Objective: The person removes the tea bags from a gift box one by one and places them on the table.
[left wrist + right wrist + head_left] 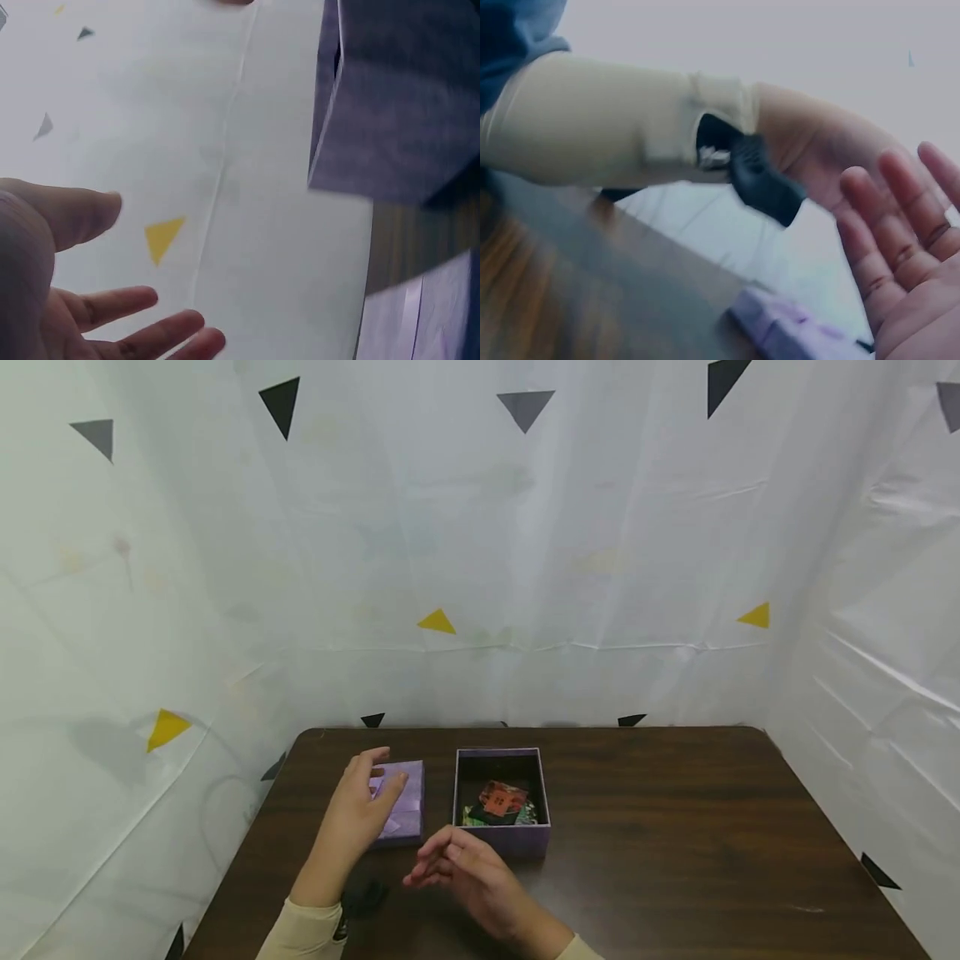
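Cream-sleeved left hand (360, 814) reaching forward over the table (675, 827), fingers spread and relaxed, fingertips over the near-left part of the lilac lid (402, 812); contact impossible to tell. Lid lying flat, ribboned, just beside the open purple box (501, 839). Box upright, holding red, black and green pieces (501, 803). Right hand (468, 872) hovering just before the box's near wall, palm open, fingers loosely extended, gripping nothing.

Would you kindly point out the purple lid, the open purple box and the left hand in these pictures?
purple lid (408, 777): head view, on its bare top right of the hand.
open purple box (502, 842): head view, on its front wall.
left hand (360, 814): head view, on the back of the hand.
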